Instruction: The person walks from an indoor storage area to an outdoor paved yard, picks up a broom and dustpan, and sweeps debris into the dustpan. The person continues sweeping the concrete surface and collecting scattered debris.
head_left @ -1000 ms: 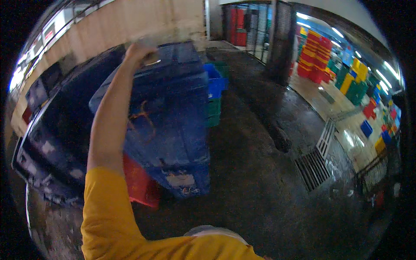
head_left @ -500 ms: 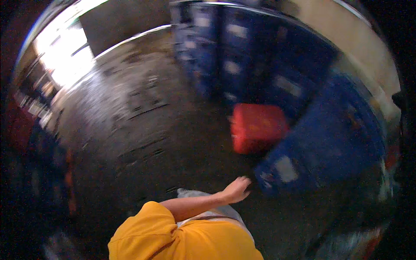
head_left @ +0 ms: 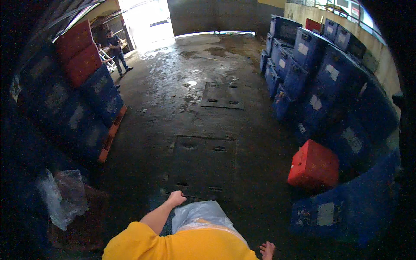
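Note:
My left hand [head_left: 176,198] is held out in front of my body, low over the dark floor, its fingers curled in with nothing seen in them. My right hand [head_left: 267,250] hangs by my right side at the lower edge, fingers loosely bent and a little apart, holding nothing visible. A whitish clear plastic apron [head_left: 203,213] covers my front below the yellow shirt [head_left: 190,245]. Neither hand touches anything; the nearest thing to the left one is the apron. To the right, a red crate [head_left: 315,167] stands beside blue bins.
Stacked blue bins [head_left: 323,108] line the right wall. On the left, blue and red bins [head_left: 80,54] stand on an orange pallet [head_left: 113,134], with crumpled clear plastic [head_left: 65,197] nearer me. Wet floor with metal covers [head_left: 203,162] stretches ahead. A person [head_left: 116,52] stands far left.
My view has swung left and up from the right-hand bins to the length of the passage. My left hand has moved left across my body, and my right hand has come into view.

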The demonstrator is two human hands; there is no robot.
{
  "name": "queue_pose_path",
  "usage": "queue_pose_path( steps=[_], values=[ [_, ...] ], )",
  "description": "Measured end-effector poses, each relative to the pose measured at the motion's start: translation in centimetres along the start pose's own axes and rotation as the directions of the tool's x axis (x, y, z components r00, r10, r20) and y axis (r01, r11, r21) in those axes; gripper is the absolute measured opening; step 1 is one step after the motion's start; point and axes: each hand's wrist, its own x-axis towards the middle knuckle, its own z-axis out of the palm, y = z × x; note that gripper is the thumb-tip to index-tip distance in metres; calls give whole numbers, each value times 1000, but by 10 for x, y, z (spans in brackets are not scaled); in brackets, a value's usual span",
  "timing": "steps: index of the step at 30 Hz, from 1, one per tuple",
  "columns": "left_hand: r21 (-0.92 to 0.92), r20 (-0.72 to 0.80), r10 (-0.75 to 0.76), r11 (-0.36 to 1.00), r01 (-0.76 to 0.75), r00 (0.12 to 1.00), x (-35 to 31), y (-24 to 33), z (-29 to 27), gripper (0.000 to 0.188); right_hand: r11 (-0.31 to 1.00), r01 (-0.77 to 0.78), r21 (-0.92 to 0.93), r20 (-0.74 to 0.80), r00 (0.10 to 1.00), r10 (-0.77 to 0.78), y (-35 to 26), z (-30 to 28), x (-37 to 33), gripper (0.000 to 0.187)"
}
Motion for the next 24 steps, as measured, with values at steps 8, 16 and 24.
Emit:
queue_pose_path(
  steps=[8, 16, 24],
  values=[
    [-143, 172, -399, 894, 424, 901, 29, -134, -17, 43, 953, -24, -303, 241, 965, 100, -84, 228, -24, 29],
    [-426, -71, -108, 902, 68, 992, 192, -87, -133, 46, 938, -63, -342, 204, 969, 140, -91, 315, 60, 25],
    [-569, -211, -246, 818, 86, 946, 385, -98, -261, 38, 823, 15, -568, 210, 969, 127, -269, 480, 68, 25]
  ],
)
